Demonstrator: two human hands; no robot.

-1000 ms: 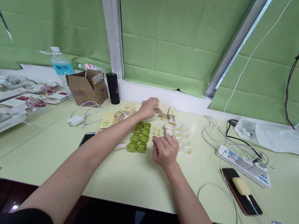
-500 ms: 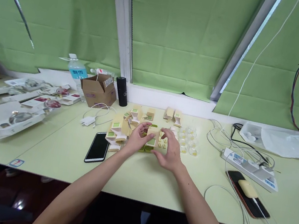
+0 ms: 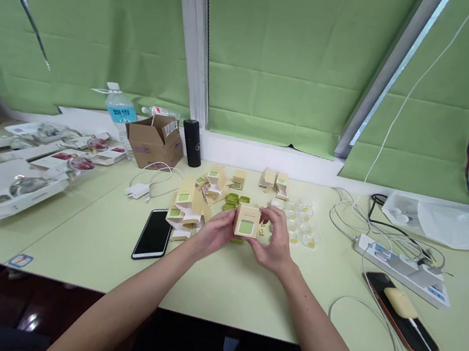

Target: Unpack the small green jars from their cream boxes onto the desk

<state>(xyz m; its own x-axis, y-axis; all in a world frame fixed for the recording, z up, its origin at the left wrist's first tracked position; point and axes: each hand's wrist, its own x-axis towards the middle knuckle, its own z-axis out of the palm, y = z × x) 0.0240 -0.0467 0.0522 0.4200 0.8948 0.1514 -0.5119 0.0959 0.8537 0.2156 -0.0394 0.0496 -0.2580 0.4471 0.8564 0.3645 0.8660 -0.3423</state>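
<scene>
Both hands hold one small tan carton [image 3: 247, 221] with a green square on its front, lifted a little above the table. My left hand [image 3: 216, 233] grips its left side and my right hand [image 3: 276, 242] grips its right side, fingers curled round it. Behind the carton lie green square pots [image 3: 232, 200], partly hidden by my hands. A heap of folded tan cartons [image 3: 192, 201] lies just to the left. Clear round lids [image 3: 304, 226] sit to the right of my right hand.
A black phone [image 3: 154, 233] lies left of my hands. Further left are white packs [image 3: 12, 183], a brown cardboard box [image 3: 152, 141], a water bottle [image 3: 120, 108] and a black cylinder [image 3: 192, 143]. At the right are a power strip [image 3: 403, 265], cables and a phone with a yellow charger [image 3: 400, 311].
My left hand came back from the far cartons with one carton. Both hands now hold it nearer to me, raised above the green pots.
</scene>
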